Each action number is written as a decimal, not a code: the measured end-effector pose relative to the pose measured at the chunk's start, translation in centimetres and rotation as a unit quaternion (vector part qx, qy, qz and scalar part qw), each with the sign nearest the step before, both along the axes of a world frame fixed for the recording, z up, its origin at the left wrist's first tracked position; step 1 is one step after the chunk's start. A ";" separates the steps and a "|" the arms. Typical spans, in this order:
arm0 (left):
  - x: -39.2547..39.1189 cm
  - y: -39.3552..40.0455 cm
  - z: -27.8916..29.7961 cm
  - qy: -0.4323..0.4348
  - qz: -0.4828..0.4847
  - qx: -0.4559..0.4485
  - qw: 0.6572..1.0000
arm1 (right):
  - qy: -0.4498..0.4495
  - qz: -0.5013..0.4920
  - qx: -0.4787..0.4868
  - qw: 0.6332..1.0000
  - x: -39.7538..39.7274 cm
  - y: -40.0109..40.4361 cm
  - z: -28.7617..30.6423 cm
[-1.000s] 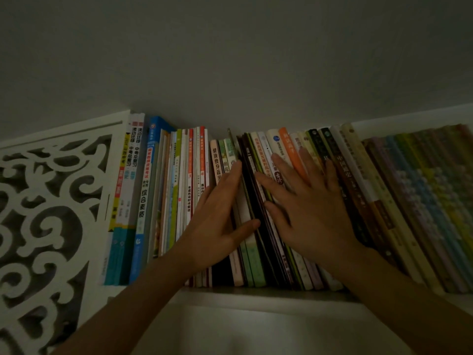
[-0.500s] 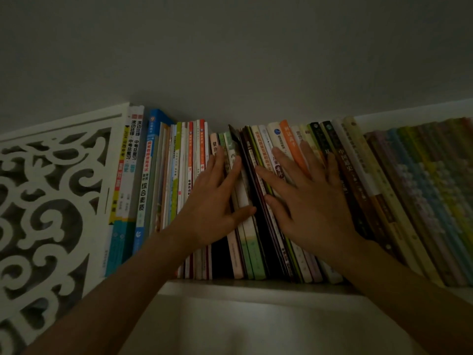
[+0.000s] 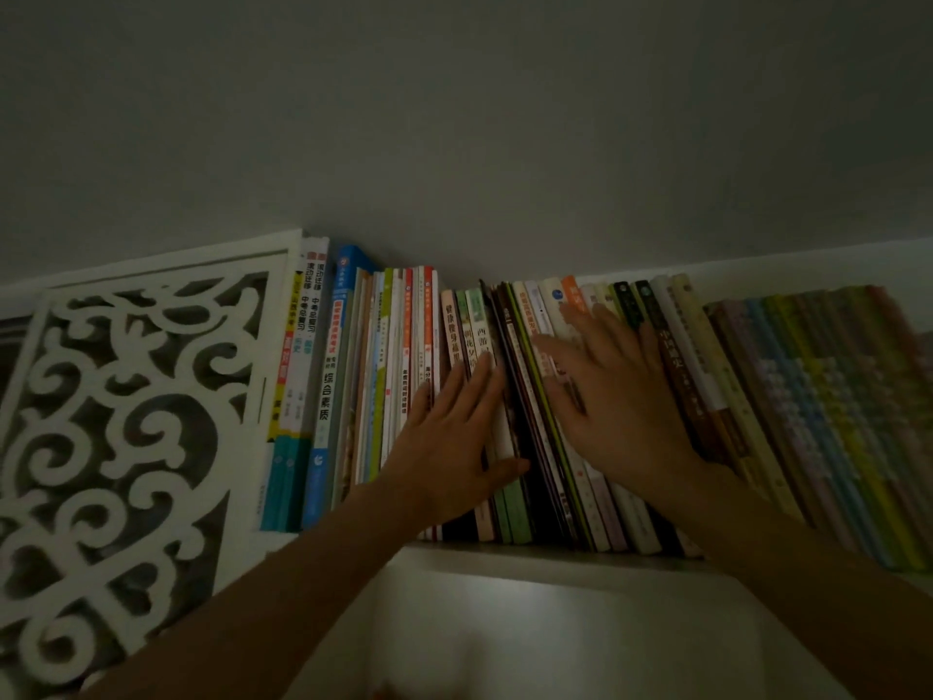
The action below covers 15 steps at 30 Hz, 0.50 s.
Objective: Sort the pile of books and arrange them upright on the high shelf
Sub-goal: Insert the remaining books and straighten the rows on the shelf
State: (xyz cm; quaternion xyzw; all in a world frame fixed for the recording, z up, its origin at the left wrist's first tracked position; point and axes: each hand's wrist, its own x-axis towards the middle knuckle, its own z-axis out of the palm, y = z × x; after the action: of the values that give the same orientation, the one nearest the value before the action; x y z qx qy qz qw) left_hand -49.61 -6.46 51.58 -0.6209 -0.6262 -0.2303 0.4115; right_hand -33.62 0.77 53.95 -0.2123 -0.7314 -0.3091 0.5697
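Observation:
A long row of books [image 3: 383, 376] stands upright on the high white shelf [image 3: 555, 555], spines facing me. My left hand [image 3: 449, 437] lies flat with straight fingers on the spines of the pink and green books near the middle. My right hand [image 3: 611, 391] presses flat with spread fingers on the white and orange spines just to the right. Between the two hands a dark thin book [image 3: 510, 396] leans to the right. The books [image 3: 808, 406] at the right also lean.
A white carved fretwork panel [image 3: 116, 431] closes the shelf's left end. The grey ceiling [image 3: 454, 118] is close above the book tops. Below the shelf edge lies a pale surface [image 3: 530, 629]. The scene is dim.
My left hand has slid down and a little left on the spines. My right hand has shifted slightly right and blurs. The view has tilted a bit.

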 end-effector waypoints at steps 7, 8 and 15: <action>-0.3 0.0 6.4 -0.116 -0.185 0.197 0.956 | -0.042 0.018 -0.031 0.998 0.5 -0.5 2.5; -0.4 0.3 7.6 -0.105 -0.171 0.190 0.961 | -0.042 0.009 -0.038 0.998 0.2 -0.6 3.1; -1.3 1.9 10.4 -0.113 -0.177 0.213 0.954 | -0.032 -0.076 -0.001 0.997 -1.3 0.9 3.5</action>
State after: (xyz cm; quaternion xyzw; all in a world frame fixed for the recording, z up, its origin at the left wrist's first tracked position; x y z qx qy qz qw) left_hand -50.95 -4.51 61.96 -0.5896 -0.4854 -0.4956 0.4138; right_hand -34.97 1.65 57.47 -0.2576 -0.7312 -0.3572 0.5210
